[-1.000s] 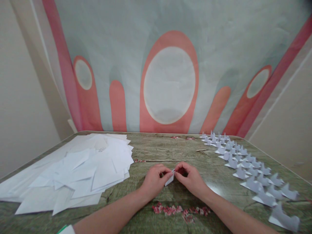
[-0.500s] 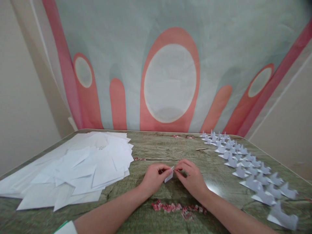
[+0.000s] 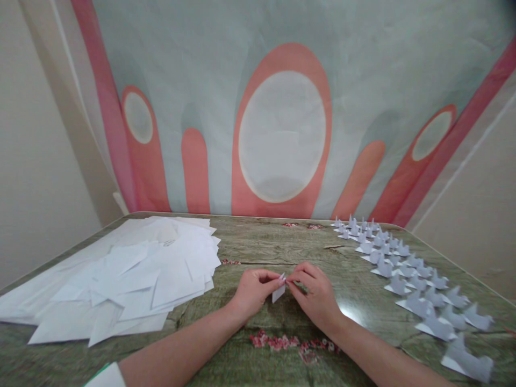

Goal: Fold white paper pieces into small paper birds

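Between my hands, over the middle of the table, is a small folded piece of white paper (image 3: 278, 293). My left hand (image 3: 258, 290) pinches its upper part between thumb and fingers. From the other side my right hand (image 3: 311, 290) closes thumb and fingertips on the paper's right edge. The paper stands on edge, its lower corner hanging below the left fingertips. How its upper folds lie is partly hidden by the fingers.
A broad heap of loose white paper sheets (image 3: 133, 274) covers the table's left side. Several rows of folded white paper birds (image 3: 419, 303) stand along the right. The wood-patterned table (image 3: 258, 242) ends at a printed backdrop (image 3: 217, 64).
My right fingertips have shifted slightly left, closer to the left thumb, and the paper's visible part looks narrower. The heap and the paper birds stay as they were.
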Available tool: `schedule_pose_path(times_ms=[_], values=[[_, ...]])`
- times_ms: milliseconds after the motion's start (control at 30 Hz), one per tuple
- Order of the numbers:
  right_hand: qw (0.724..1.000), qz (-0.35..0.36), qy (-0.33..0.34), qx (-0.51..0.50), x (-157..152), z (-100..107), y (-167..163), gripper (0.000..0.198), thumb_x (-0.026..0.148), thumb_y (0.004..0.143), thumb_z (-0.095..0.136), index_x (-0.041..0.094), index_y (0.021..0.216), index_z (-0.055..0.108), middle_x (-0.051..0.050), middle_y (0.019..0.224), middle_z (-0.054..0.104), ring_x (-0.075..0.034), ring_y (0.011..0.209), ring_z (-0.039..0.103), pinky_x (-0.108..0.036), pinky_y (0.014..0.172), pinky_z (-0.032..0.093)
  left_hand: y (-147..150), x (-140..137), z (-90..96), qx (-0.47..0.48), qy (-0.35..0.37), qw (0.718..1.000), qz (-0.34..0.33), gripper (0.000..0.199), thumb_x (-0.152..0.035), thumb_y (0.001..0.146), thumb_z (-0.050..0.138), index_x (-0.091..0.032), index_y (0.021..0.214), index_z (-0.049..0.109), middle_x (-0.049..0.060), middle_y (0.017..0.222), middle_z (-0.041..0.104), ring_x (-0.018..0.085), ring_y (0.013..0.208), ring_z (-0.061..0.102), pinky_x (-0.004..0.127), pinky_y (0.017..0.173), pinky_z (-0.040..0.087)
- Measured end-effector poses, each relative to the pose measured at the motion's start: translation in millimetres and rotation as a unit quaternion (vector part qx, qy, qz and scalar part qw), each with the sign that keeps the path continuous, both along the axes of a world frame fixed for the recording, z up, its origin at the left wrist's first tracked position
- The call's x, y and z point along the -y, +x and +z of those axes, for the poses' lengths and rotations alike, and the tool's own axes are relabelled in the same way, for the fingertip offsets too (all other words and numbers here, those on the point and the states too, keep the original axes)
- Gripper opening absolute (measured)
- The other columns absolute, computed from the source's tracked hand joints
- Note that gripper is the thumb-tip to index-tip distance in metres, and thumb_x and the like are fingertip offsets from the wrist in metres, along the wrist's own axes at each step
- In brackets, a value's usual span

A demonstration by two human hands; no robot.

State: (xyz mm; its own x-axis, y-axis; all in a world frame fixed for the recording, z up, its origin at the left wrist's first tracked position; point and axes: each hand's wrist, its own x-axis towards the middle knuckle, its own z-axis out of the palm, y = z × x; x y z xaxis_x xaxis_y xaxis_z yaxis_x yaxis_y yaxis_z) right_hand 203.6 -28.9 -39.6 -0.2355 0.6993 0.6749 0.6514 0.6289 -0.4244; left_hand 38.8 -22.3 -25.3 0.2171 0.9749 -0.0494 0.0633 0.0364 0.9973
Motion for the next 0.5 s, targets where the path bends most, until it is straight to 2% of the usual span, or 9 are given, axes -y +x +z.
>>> schedule_pose_path(times_ms=[300,500], values=[[0.995,0.038,-0.081,-0.050,4.1,0.6,-3.0,0.009,0.017,0.079,0.053,0.021,0.079,0.062,-0.003,0.078,0.055,-0.016,0.070,0.051,-0.030,0.066,0.041,-0.7,-1.5,-5.4,0.042,0.003,0.999,0.013,0.023,-0.030,0.060,0.072,-0.012,0.074,0.069,0.004,0.070,0.068,0.013,0.061,0.056,0.022,0.059,0.041],[0.989,0.059,-0.109,-0.081,4.6,2.1,-4.8,0.009,0.017,0.081,0.052,0.021,0.081,0.061,-0.003,0.079,0.054,-0.015,0.073,0.052,-0.028,0.067,0.042,0.1,-1.5,-5.0,0.057,-0.007,0.998,0.030,0.024,-0.030,0.057,0.074,-0.012,0.072,0.068,0.003,0.068,0.067,0.013,0.059,0.056,0.022,0.058,0.041]])
